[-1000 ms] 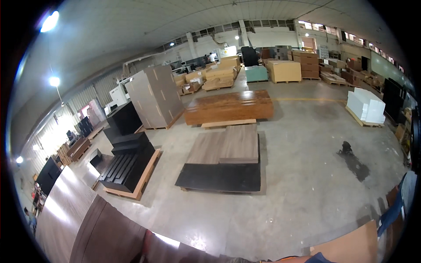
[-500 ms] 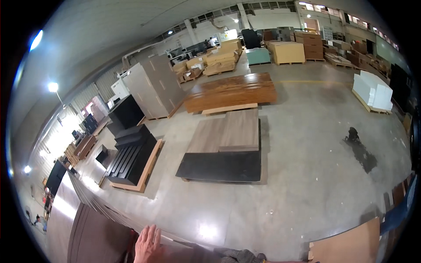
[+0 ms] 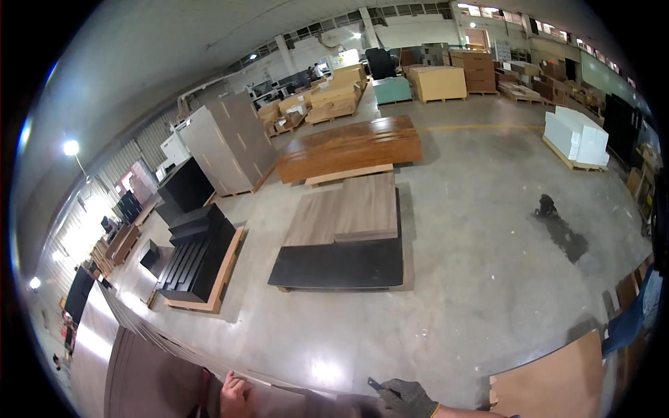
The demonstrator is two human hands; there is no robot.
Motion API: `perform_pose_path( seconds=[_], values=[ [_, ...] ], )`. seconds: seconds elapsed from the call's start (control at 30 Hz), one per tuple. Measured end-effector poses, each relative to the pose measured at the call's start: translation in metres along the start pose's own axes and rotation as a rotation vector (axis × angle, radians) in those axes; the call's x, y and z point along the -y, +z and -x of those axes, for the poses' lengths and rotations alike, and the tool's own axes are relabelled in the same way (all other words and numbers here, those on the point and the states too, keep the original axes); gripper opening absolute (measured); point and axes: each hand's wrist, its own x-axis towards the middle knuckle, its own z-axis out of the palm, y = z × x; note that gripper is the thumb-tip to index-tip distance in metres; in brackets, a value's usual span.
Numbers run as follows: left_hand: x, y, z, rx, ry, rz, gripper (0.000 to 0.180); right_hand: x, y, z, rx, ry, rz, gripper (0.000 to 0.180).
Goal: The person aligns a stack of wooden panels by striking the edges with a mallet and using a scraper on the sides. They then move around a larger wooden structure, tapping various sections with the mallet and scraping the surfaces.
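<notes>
My left hand (image 3: pixel 237 397), bare, is at the upper edge of a brown panel (image 3: pixel 279 400) at the bottom of the view, its fingers bent against that edge. To its right is my right hand (image 3: pixel 408 398) in a dark grey glove, with its fingers closed. A short dark object (image 3: pixel 375 383) juts from the glove toward the left; it is too small to name. Several more brown panels (image 3: pixel 150 369) stand close together on the left, their thin edges running toward my left hand.
Ahead, a low stack (image 3: pixel 341 261) of black and wood-grain boards lies on the floor. Black boards (image 3: pixel 191 268) sit on a pallet to its left, glossy brown boards (image 3: pixel 355 146) behind. A tan sheet (image 3: pixel 550 380) is at lower right, beside a person's blue-clad leg (image 3: pixel 624 331).
My left hand's fingers went from stretched upward to bent at the panel's edge. My gloved right hand rose further into view, showing the dark object. The surroundings shifted slightly left in the picture.
</notes>
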Motion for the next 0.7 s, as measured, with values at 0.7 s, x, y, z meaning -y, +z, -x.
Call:
perform_pose_path(
  seconds=[0.7],
  values=[
    [0.006, 0.005, -0.001, -0.088, -0.003, 0.110, 0.018, -0.003, 0.047, -0.004, -0.054, -0.052, 0.076, 0.028]
  ],
)
